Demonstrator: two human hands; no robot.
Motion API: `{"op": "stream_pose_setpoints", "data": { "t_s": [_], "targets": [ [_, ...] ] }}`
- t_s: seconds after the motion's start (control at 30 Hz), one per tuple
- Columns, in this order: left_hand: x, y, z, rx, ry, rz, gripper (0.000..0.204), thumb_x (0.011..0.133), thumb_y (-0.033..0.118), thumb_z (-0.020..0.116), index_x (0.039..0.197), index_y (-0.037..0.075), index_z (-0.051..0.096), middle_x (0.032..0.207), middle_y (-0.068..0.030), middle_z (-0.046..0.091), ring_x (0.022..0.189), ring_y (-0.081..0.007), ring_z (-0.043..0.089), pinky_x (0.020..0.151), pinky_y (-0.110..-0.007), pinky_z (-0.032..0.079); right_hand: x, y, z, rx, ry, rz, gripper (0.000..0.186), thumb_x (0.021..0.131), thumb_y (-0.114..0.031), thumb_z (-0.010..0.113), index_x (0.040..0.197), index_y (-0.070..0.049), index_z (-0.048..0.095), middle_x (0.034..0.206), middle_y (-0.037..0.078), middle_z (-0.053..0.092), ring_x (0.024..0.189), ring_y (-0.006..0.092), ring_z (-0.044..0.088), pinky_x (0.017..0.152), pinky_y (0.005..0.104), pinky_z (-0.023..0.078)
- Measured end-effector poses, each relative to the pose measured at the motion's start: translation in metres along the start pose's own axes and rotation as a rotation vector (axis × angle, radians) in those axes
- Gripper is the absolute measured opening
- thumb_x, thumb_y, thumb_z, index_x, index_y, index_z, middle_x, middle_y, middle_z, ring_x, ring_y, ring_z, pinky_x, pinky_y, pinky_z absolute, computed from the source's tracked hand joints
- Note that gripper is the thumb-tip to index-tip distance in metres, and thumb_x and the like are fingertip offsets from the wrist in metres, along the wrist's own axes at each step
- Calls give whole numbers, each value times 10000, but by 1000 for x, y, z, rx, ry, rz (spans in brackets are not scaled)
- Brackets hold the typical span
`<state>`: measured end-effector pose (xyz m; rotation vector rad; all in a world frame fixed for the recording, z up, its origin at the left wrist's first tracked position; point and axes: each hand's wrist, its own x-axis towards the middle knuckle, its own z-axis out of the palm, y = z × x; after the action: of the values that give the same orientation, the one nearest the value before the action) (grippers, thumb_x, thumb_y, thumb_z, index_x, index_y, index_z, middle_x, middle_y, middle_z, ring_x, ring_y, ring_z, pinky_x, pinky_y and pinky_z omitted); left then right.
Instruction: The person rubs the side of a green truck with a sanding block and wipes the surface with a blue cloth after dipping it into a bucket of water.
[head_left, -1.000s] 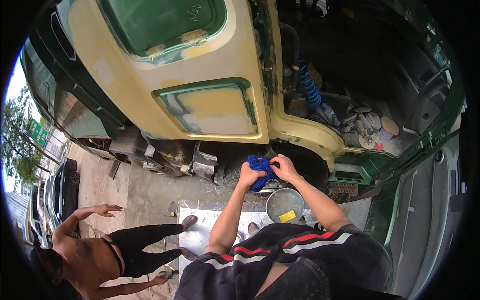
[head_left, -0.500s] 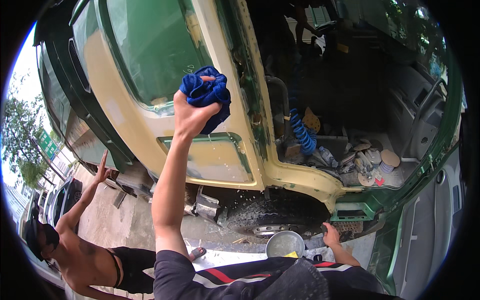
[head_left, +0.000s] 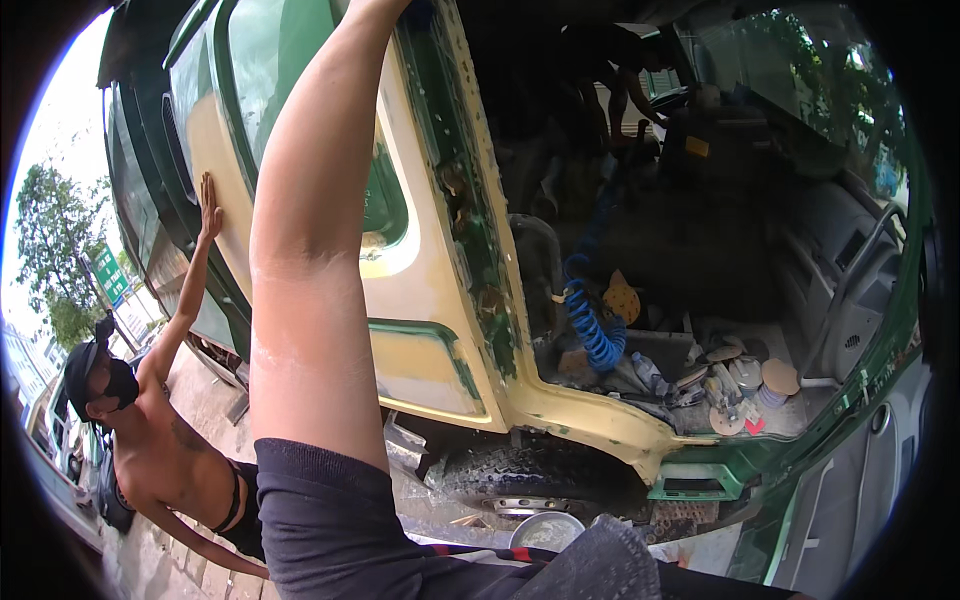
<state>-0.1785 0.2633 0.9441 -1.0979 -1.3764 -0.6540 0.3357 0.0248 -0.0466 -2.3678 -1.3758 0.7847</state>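
My left arm [head_left: 315,200] stretches up across the truck cab, with pale dust on its skin. Its wrist meets the top edge, so my left hand and whatever it holds are out of sight. Behind the arm is the cab's side panel [head_left: 425,290], patched in cream and green. A dark sleeve [head_left: 710,583] shows at the lower right; my right hand is not visible. Below the cab, a round metal basin [head_left: 548,530] is partly covered by my clothing.
A co-worker [head_left: 170,450] at the left presses a palm on the truck. Another person [head_left: 620,75] is inside the dark cab. A coiled blue hose [head_left: 597,335] and sanding discs [head_left: 780,377] lie by the open doorway. A tyre [head_left: 540,470] sits below; an open door [head_left: 860,470] stands right.
My left arm has reached higher, taking the hand with the blue cloth out of view. My right hand has also left view. The co-worker's raised hand has moved up onto the truck.
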Motion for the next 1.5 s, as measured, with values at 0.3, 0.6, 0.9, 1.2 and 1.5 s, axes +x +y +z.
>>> {"op": "stream_pose_setpoints", "data": {
  "t_s": [0.3, 0.6, 0.9, 1.2, 1.5],
  "targets": [
    [-61, 47, 21, -146, -155, -183, 314, 739, 168, 666, 1025, 55, 729, 1054, -193, 733, 1016, -364, 705, 894, -465, 564, 5, 47, 15, 210, 200, 153, 489, 758, -19, 656, 1241, -43, 585, 1108, 251, 691, 1083, 442, 654, 954, 482, 517],
    [-171, 58, 57, -193, -244, -42, 272, 722, 151, 650, 942, 7, 720, 934, -266, 720, 924, -419, 711, 839, -488, 572, 13, 32, 7, 206, 112, 88, 358, 762, -4, 608, 1119, 14, 582, 1037, 246, 684, 1020, 438, 662, 923, 468, 506],
    [-314, 87, 64, -280, -616, -35, 221, 664, 118, 698, 824, -28, 740, 861, -270, 711, 863, -433, 717, 760, -447, 606, 36, 18, 9, 191, 7, 70, 611, 757, -20, 605, 1359, 26, 514, 1186, 281, 664, 1156, 443, 626, 1044, 449, 461],
    [-411, 119, 70, -265, -800, -105, 272, 659, 102, 736, 868, -70, 713, 991, -279, 619, 834, -431, 699, 730, -446, 606, 40, -4, 32, 138, 146, -148, 352, 821, -58, 577, 1166, 2, 535, 1077, 285, 664, 1076, 475, 632, 949, 492, 483],
    [-510, 88, 45, -406, -921, 51, 266, 638, 109, 745, 839, -61, 707, 1026, -241, 592, 908, -397, 660, 733, -469, 593, -2, -201, -8, 282, -39, -384, 336, 829, -82, 682, 1149, -8, 614, 1062, 204, 707, 1013, 361, 681, 906, 422, 515]
  ]
}}
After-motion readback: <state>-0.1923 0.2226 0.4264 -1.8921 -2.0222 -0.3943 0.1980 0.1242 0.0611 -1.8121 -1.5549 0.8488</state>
